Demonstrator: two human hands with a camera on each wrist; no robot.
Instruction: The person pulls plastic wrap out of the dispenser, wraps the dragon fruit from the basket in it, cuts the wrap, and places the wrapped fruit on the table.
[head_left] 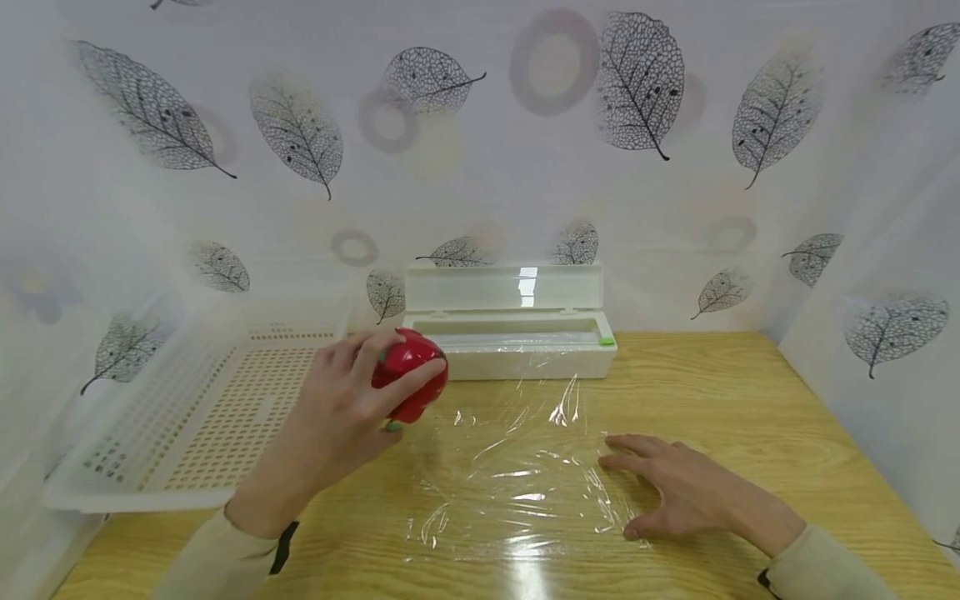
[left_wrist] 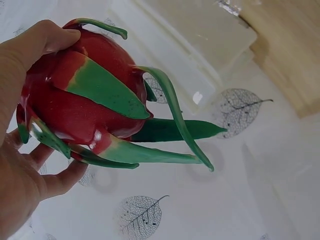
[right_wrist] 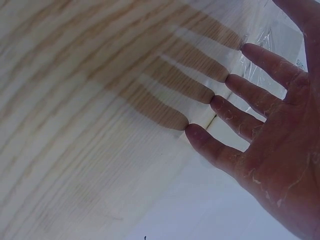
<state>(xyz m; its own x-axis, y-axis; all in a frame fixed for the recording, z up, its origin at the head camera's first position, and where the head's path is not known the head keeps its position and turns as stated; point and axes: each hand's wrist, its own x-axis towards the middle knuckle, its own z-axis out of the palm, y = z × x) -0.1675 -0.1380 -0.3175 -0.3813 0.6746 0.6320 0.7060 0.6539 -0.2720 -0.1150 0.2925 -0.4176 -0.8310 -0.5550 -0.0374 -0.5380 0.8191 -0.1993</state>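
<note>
In the head view my left hand [head_left: 337, 408] holds a glossy red dragon fruit [head_left: 411, 408] above the table, left of a sheet of cling film [head_left: 510, 492]. Long green scales stick out from the dragon fruit [left_wrist: 75, 112] in the left wrist view, where thumb and fingers spread around its body. The clear, wrinkled film lies across the table in front of a white cling film box [head_left: 525, 363] with a raised lid. By the film's right edge rests my right hand [head_left: 686, 492]. Its fingers [right_wrist: 240, 117] are spread and nearly straight, their tips touching the tabletop.
A white plastic basket with a perforated bottom [head_left: 127, 498] stands on the left, beside my left forearm. The wooden table [head_left: 720, 400] is bounded by a leaf-printed sheet [head_left: 480, 192] at the back and sides. A green slider [head_left: 607, 341] sits on the box's right end.
</note>
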